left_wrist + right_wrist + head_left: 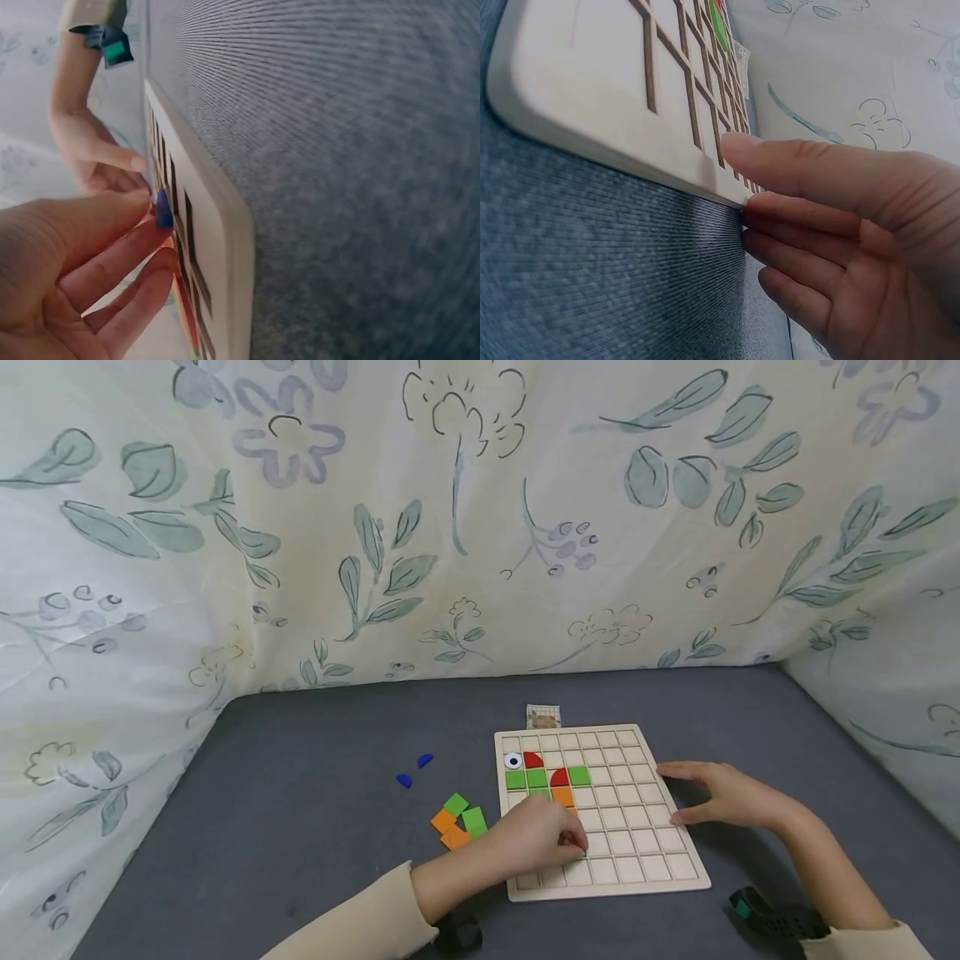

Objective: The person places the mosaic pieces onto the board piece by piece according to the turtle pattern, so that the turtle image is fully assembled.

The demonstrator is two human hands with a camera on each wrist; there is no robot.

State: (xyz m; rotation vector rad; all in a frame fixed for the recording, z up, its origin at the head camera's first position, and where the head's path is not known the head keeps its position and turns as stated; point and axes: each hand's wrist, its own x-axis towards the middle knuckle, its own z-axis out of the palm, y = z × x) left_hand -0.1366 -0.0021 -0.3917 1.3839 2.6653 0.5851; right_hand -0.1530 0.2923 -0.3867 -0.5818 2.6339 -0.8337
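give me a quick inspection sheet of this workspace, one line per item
surface: dark grey fabric-covered table.
job's things: wooden grid board with green, red and orange tiles and an eye tile in its upper left cells; small blue piece pinched over the board.
clutter: loose orange and green tiles left of the board; two blue pieces further left; small pattern card behind the board.
grippers: left hand pinches the blue piece; right hand rests against the board's right edge, thumb on top, fingers straight.
cables: nothing seen.
surroundings: floral cloth hung behind and at both sides.
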